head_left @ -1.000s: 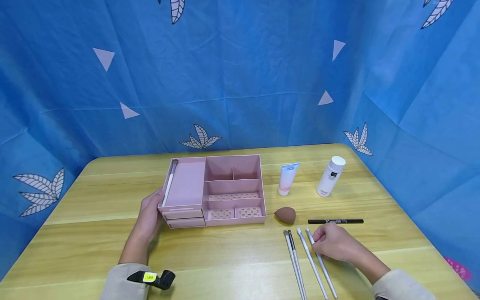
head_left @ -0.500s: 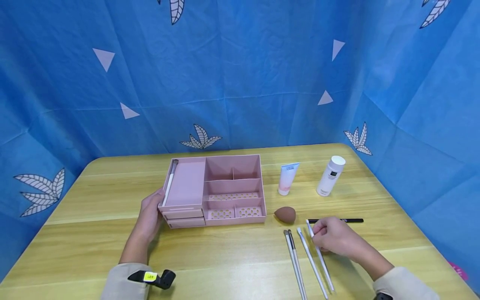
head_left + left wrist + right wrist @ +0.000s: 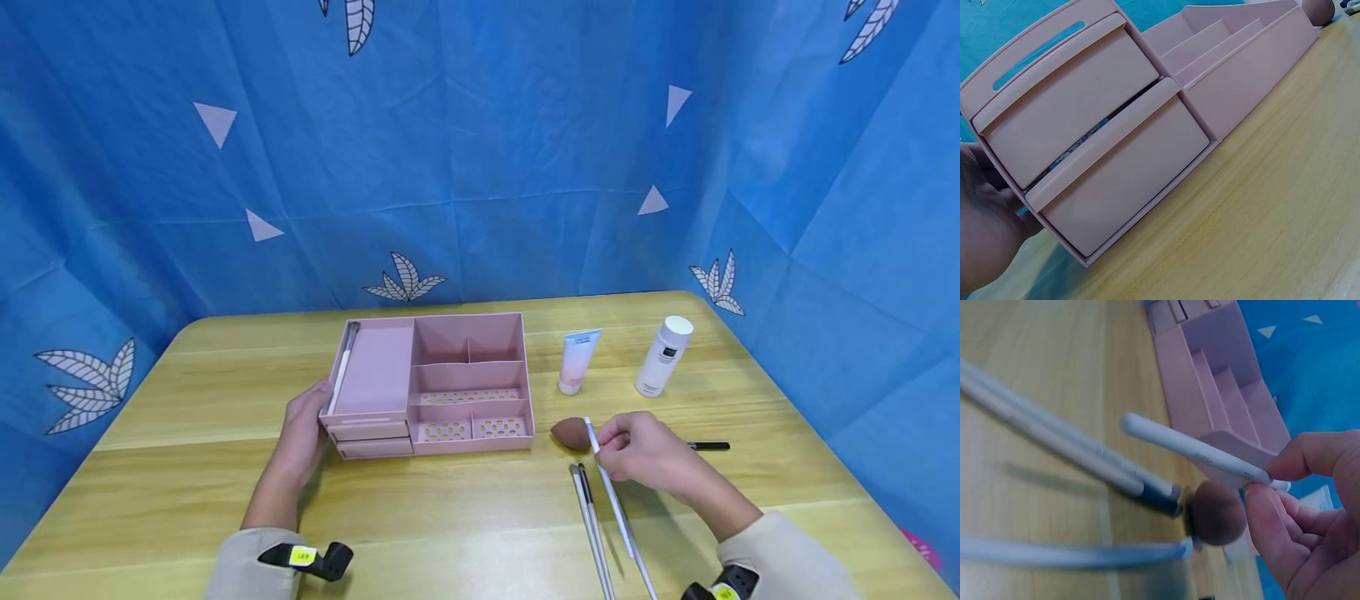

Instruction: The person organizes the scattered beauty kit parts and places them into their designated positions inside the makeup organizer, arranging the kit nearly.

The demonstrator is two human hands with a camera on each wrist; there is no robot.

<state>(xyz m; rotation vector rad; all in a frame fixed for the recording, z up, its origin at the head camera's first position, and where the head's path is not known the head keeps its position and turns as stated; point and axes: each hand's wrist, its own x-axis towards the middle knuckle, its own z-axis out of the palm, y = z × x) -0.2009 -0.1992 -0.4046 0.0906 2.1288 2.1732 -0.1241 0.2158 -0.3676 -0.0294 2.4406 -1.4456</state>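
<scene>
Right hand: thumb and finger pinch white brush above table, near brown sponge. Left hand touches left side of pink box; fingers partly hidden, cannot tell grip

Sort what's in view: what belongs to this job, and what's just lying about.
Probably in the job:
pink organizer, left grip against it
brush lying in it
white stick in the right grip

Seemingly lying about:
two brushes
second white stick
brown sponge
tube
bottle
black pen-like stick
</scene>
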